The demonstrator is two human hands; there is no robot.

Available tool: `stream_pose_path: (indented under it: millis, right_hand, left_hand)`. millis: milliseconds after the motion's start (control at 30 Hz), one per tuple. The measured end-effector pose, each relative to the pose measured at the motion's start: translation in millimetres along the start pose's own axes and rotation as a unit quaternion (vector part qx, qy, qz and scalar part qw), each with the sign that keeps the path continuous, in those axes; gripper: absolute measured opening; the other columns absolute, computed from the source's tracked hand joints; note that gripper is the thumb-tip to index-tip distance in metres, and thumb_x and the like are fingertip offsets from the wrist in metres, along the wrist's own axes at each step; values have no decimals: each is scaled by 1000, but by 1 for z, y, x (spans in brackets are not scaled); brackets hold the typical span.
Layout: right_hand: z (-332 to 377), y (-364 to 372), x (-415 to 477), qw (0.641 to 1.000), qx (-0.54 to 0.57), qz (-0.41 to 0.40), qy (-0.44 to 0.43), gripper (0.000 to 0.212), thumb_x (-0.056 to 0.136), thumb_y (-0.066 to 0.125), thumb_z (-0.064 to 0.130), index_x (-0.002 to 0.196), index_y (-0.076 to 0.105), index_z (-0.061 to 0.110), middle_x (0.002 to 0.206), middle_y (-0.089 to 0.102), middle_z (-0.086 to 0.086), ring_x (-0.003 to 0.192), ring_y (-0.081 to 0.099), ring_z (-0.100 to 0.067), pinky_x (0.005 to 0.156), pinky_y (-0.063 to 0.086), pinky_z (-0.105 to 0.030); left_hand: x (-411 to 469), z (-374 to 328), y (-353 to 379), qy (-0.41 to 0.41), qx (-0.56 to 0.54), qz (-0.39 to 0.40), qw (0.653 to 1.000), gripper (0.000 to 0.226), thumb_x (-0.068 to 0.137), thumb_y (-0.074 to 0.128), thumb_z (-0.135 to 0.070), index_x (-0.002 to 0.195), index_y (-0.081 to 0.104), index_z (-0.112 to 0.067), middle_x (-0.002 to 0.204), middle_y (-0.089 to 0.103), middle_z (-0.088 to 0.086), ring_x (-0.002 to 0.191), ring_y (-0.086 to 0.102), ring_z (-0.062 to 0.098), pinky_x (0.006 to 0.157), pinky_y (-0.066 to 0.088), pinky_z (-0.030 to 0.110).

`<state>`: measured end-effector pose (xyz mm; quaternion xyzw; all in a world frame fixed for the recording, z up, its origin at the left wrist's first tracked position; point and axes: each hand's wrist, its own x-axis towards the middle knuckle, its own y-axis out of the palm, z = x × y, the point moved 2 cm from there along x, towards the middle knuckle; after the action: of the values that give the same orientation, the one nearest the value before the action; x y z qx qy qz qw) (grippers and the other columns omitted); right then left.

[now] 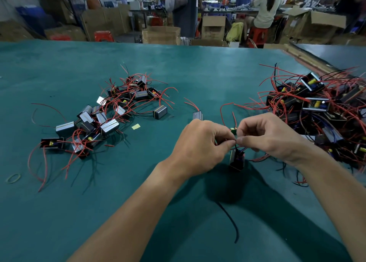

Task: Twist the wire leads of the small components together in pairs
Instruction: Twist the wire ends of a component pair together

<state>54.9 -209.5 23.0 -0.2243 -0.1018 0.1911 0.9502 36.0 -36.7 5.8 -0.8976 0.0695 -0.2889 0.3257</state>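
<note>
A matte, dark green tabletop (178, 73) carries 2 tangles of small components. The left pile (111, 113) is made of boxy grey-and-black units with thin red leads sprawling outward. The right pile (316, 111) is bigger and denser, with red and black wires crossing over open black housings that show yellow parts inside; it lies just beside the right wrist. A lone grey unit (198, 115) sits just beyond the left knuckles. A small yellow square of tape (135, 126) lies flat near the left pile, a pale rubber band (13, 178) lies by the left edge, and a loose black wire (229, 220) curves between the forearms.

The left hand (200, 142) and right hand (271, 137) meet mid-table. Each pinches the wire leads (240, 149) between thumb and forefinger, fingertips nearly touching. A black component (237, 159) hangs from those leads just under the hands; whether it touches the tabletop cannot be told. Blurred cardboard boxes (161, 34) stand behind.
</note>
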Motion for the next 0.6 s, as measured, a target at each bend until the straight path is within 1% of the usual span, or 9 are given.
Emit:
stream_pose_path:
  millis: [67, 167, 233, 267, 333, 400, 433, 500, 600]
  right_hand:
    - [-1, 2, 1, 999, -37, -14, -24, 22, 83, 69, -6, 65, 62, 6, 55, 49, -6, 53, 39, -16, 51, 31, -29]
    - [3, 4, -2, 991, -73, -74, -80, 19, 82, 71, -4, 69, 65, 9, 52, 48, 3, 49, 38, -10, 48, 31, -25]
    - [7, 1, -5, 988, -53, -93, -109, 16, 80, 69, -3, 71, 68, 11, 54, 50, 0, 51, 40, -16, 49, 31, -28]
    - [9, -3, -6, 989, -35, -85, -115, 13, 77, 67, 0, 72, 69, 12, 56, 50, -3, 53, 40, -19, 50, 30, -30]
    - [10, -6, -8, 994, -12, -29, -102, 15, 72, 62, 5, 78, 72, 14, 58, 51, -7, 54, 40, -20, 50, 30, -30]
    - [9, -2, -9, 996, -12, 37, -82, 18, 72, 69, 10, 87, 74, 19, 58, 55, -8, 52, 43, -16, 48, 33, -26]
    - [9, 1, -9, 995, -16, 54, -79, 17, 74, 75, 12, 89, 75, 19, 57, 57, -6, 50, 44, -13, 47, 34, -23]
    - [7, 8, -8, 995, -30, 53, -78, 16, 76, 82, 13, 89, 76, 19, 55, 60, -2, 46, 44, -8, 46, 35, -18]
    - [7, 12, -7, 994, -66, 4, -87, 14, 77, 82, 15, 84, 71, 21, 54, 62, -1, 45, 44, -5, 47, 35, -16]
  left_hand:
    - [0, 1, 0, -6, 12, -1, 1000, 7, 83, 69, -23, 81, 76, -24, 60, 64, -9, 49, 47, 2, 55, 41, 21]
    - [1, 5, -2, -42, 2, -36, 998, 7, 83, 70, -21, 81, 76, -23, 61, 66, -9, 47, 50, -3, 56, 46, 23]
    - [2, 7, -3, -76, 0, -61, 995, 7, 83, 71, -20, 79, 76, -22, 63, 69, -9, 51, 58, 5, 59, 52, 28]
    - [2, 8, -4, -93, 2, -68, 993, 7, 83, 71, -20, 79, 76, -21, 64, 70, -8, 53, 61, 9, 60, 54, 31]
    - [4, 11, -4, -129, -19, -73, 989, 8, 84, 70, -19, 79, 76, -18, 62, 69, -6, 52, 62, 12, 59, 56, 34]
    - [5, 14, -4, -158, -53, -67, 984, 10, 85, 68, -16, 78, 76, -17, 59, 68, -3, 48, 63, 14, 56, 57, 34]
    - [6, 15, -4, -166, -67, -62, 982, 11, 85, 68, -15, 79, 75, -16, 59, 67, -2, 46, 63, 15, 54, 56, 33]
    - [6, 16, -2, -180, -97, -50, 978, 11, 86, 66, -11, 81, 75, -15, 60, 67, -2, 44, 60, 15, 51, 52, 29]
    - [6, 14, -1, -210, -159, -30, 964, 14, 88, 65, -7, 81, 73, -15, 61, 68, 1, 43, 57, 15, 46, 46, 22]
